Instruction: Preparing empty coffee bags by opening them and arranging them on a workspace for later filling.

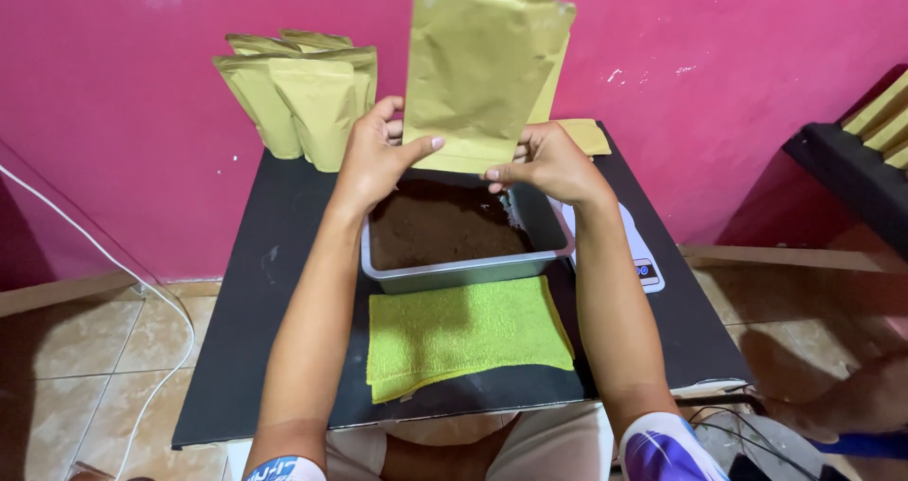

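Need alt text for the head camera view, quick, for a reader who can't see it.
The left hand and right hand hold a gold pouch upright over a grey tub of brown powder on a black table. A green cloth lies in front; more gold pouches lean against the pink wall.

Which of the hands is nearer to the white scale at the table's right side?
The right hand: it grips the gold pouch just above and left of the white scale. The left hand holds the pouch's other edge, across the grey tub.

Probably a home: tiled floor (85, 349), pink wall (142, 112).
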